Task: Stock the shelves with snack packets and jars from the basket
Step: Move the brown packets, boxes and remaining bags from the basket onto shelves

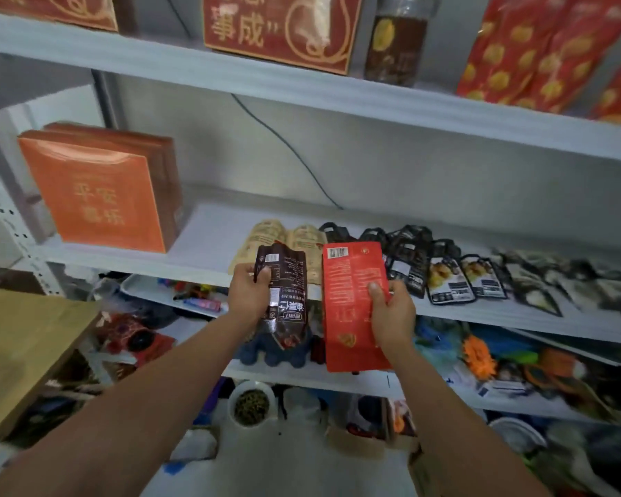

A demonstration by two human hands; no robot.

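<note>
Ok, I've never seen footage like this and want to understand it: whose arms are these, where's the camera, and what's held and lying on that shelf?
No machine here: a person wears a wide-angle camera on the head, so you look forward and down along their own arms. The left hand grips a dark brown snack packet; the right hand holds a red packet, barcode side facing us. Both are raised before the white middle shelf. On it orange boxes stand at the left; further right lie tan packets and a row of black packets. The shelf above carries a red box and a dark jar. I can't make out the basket.
</note>
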